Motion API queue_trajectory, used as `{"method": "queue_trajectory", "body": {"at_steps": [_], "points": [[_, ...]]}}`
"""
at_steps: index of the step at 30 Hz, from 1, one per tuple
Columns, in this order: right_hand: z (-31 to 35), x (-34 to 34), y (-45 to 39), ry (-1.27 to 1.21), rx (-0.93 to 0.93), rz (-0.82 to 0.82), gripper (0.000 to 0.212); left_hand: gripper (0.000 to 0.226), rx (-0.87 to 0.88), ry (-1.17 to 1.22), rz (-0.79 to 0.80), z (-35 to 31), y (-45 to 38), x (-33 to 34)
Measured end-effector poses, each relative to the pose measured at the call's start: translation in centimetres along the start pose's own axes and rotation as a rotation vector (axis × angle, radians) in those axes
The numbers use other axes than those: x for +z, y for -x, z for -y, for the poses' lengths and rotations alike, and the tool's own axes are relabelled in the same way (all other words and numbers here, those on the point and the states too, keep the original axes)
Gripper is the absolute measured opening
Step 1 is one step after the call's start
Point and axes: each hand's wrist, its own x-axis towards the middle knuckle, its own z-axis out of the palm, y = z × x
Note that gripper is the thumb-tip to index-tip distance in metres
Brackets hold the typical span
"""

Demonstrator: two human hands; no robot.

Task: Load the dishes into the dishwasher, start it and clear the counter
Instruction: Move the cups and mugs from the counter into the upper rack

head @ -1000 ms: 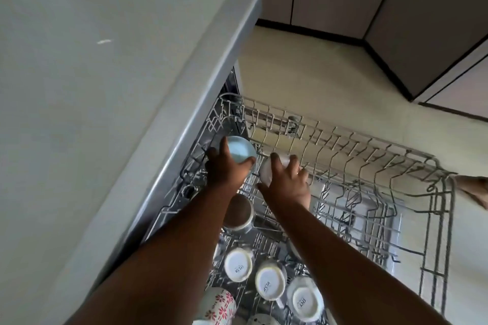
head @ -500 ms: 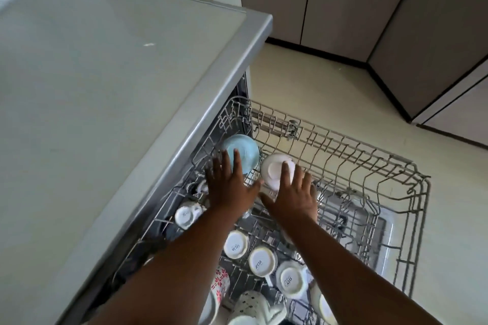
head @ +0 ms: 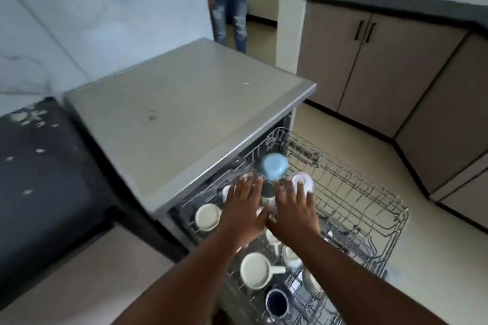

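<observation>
Both hands hover flat over the pulled-out grey wire upper rack (head: 369,192) of the stainless-topped dishwasher (head: 184,103), and neither holds anything. The left hand (head: 244,208) has straight, slightly spread fingers, and the right hand (head: 295,208) is much the same, its fingertips reaching to the upturned small white cup (head: 303,182); whether they touch it I cannot tell through the blur. The rounded pale blue bowl (head: 273,167) sits upside down at the far corner of the rack, just beyond the left fingers. Nearer the person, a cream mug with a side handle (head: 257,270), a dark blue cup (head: 276,303) and a cream round dish (head: 207,217) are already in place. To my eye this is the settling of the last pieces: each should be checked to sit mouth-down between the tines without rocking, before the rack is pushed in evenly with both palms. A tipped cup could rattle or collect water.
</observation>
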Motion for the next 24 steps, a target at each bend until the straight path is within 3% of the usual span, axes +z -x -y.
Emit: {"method": "queue_trajectory", "body": {"at_steps": [3,6,17,24], "points": [[2.7,-3.1,1.7,0.066,-0.094,-0.065,0.093,0.065,0.067,0.033,-0.116,0.6,2.8,-4.6],[6.1,-5.4,3.1,0.092,-0.147,-0.120,0.090,0.063,0.025,0.047,-0.185,2.4,6.2,-8.0],[25.8,-6.6,9.9,0.097,-0.330,-0.216,0.100,0.076,-0.397,-0.161,-0.173,17.6,27.8,-14.3],[42.3,-7.1,14.5,0.004,-0.617,-0.232,0.098,0.081,-0.730,-0.147,-0.255,27.4,40.6,-20.0]]}}
